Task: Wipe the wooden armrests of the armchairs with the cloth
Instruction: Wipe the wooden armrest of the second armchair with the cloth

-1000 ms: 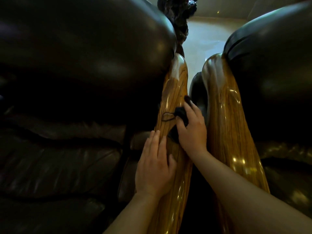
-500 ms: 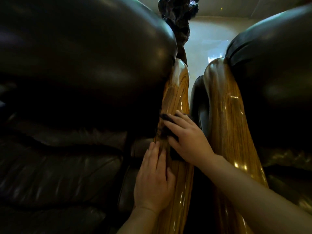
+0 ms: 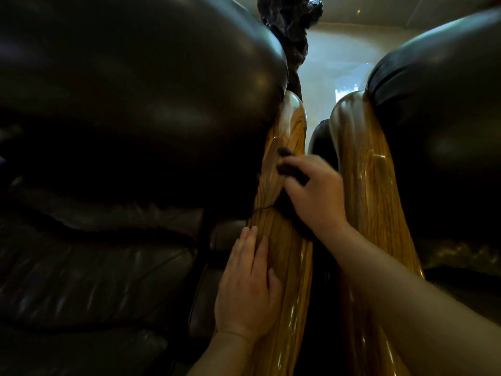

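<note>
A: Biggest first. Left armchair point(image 3: 130, 131), dark leather, fills the left half. Right armchair point(image 3: 439, 137) takes the right side. Both glossy, dim light.

B: Armrests?

A: Two polished wooden ones side by side with a dark gap between. Left armrest point(image 3: 284, 256) runs up the centre; right armrest point(image 3: 371, 191) just beside it, not touched by either hand's palm.

B: Hands?

A: Left hand point(image 3: 248, 289) lies flat on the inner side of the left armrest, fingers straight and together, gripping nothing. Right hand point(image 3: 317, 194) presses the dark cloth point(image 3: 291, 172) against the left armrest, fingers curled over it, cloth bunched under palm and fingertips. A thin thread point(image 3: 263, 208) from the cloth trails across the wood.

B: Delta versus half a second ago?

A: Right hand and cloth have moved further up the armrest, fingers now angled more toward the right. Left hand holds about the same spot. View has tipped slightly; more of the armrest tops shows.

B: Any writing, logos?

A: None readable. A dark carved object point(image 3: 290, 25) sits at the top, too dim to identify.
</note>
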Available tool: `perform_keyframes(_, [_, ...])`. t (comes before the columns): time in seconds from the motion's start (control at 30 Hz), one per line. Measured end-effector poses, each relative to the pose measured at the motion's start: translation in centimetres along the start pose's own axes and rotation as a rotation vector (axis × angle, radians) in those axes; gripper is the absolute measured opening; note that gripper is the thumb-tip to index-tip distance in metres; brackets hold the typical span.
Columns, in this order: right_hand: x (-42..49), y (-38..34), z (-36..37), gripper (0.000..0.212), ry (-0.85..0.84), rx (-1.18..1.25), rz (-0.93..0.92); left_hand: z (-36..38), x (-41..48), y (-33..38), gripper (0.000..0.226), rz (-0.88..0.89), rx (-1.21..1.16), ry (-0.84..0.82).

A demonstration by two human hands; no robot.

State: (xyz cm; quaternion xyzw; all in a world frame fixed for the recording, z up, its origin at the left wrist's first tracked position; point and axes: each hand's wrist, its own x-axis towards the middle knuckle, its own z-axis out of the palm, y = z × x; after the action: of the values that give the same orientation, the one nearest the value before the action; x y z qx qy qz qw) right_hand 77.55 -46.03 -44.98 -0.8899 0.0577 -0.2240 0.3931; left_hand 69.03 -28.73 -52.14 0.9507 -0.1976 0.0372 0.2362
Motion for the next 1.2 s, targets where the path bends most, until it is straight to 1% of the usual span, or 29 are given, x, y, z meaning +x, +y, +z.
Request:
perform_keyframes(0.03, [0.9,-0.2,-0.1,0.029,0.07,0.122,0.07,0.0,0.0,0.0,0.054,-0.001,-0.006,0.003])
perform_keyframes(0.07, [1.5,-0.5,-0.2,0.028,0.097,0.252,0.142,0.0,0.0,0.0,0.054,-0.001,-0.015,0.007])
perform_keyframes(0.1, [1.7,-0.7,-0.2,0.027,0.076,0.337,0.193,0.0,0.0,0.1,0.053,0.001,-0.024,0.008])
perform_keyframes(0.13, [1.4,-0.7,0.0,0.027,0.016,0.342,0.2,0.0,0.0,0.1,0.053,0.005,-0.028,0.01])
perform_keyframes(0.17, [0.5,-0.4,0.2,0.028,-0.072,0.255,0.169,-0.1,0.0,0.1,0.054,0.009,-0.028,0.01])
perform_keyframes(0.2, [-0.9,-0.1,0.6,0.032,-0.178,0.111,0.111,-0.2,0.0,0.1,0.054,0.012,-0.026,0.007])
perform_keyframes(0.27, [-3.7,0.9,1.0,0.046,-0.342,-0.207,-0.094,-0.2,0.0,0.0,0.055,0.017,-0.016,0.0])
perform_keyframes(0.3, [-4.5,1.5,1.1,0.049,-0.374,-0.301,-0.198,-0.1,0.1,0.0,0.055,0.019,-0.013,-0.003])
perform_keyframes(0.33, [-4.5,2.0,1.3,0.05,-0.379,-0.335,-0.267,-0.1,0.1,0.0,0.055,0.019,-0.013,-0.006])
perform_keyframes(0.4, [-2.7,2.5,1.9,0.049,-0.349,-0.341,-0.275,0.1,0.2,0.0,0.054,0.016,-0.016,-0.006])
perform_keyframes(0.57, [4.0,3.1,4.9,0.058,-0.264,-0.45,-0.085,0.4,0.1,-0.2,0.055,0.017,-0.016,-0.001])
perform_keyframes(0.63, [5.0,3.1,5.3,0.061,-0.255,-0.474,-0.018,0.5,0.1,-0.2,0.056,0.02,-0.004,-0.005])
perform_keyframes(0.67, [4.8,3.0,5.2,0.061,-0.25,-0.479,-0.014,0.4,0.1,-0.2,0.056,0.02,-0.001,-0.006])
perform_keyframes(0.73, [2.3,2.6,4.3,0.058,-0.258,-0.452,-0.094,0.4,0.0,-0.1,0.056,0.019,-0.004,-0.01])
perform_keyframes(0.8, [-1.2,2.4,3.3,0.056,-0.316,-0.437,-0.214,0.3,0.0,-0.1,0.056,0.021,-0.008,-0.016])
perform_keyframes(0.87, [-2.5,3.0,2.7,0.058,-0.362,-0.436,-0.268,0.3,0.1,0.0,0.056,0.023,-0.009,-0.017])
perform_keyframes(0.93, [-0.5,3.5,3.1,0.062,-0.322,-0.433,-0.207,0.2,0.1,0.0,0.054,0.02,-0.003,-0.016])
perform_keyframes(1.03, [4.8,3.9,5.0,0.072,-0.257,-0.446,-0.024,0.2,0.1,-0.1,0.055,0.019,-0.02,-0.019])
perform_keyframes(1.13, [8.9,4.9,5.9,0.081,-0.229,-0.383,0.15,0.4,0.0,-0.2,0.055,0.029,-0.028,-0.014])
perform_keyframes(1.2, [9.9,5.3,5.6,0.079,-0.195,-0.322,0.257,0.4,0.0,-0.2,0.054,0.03,-0.023,-0.01])
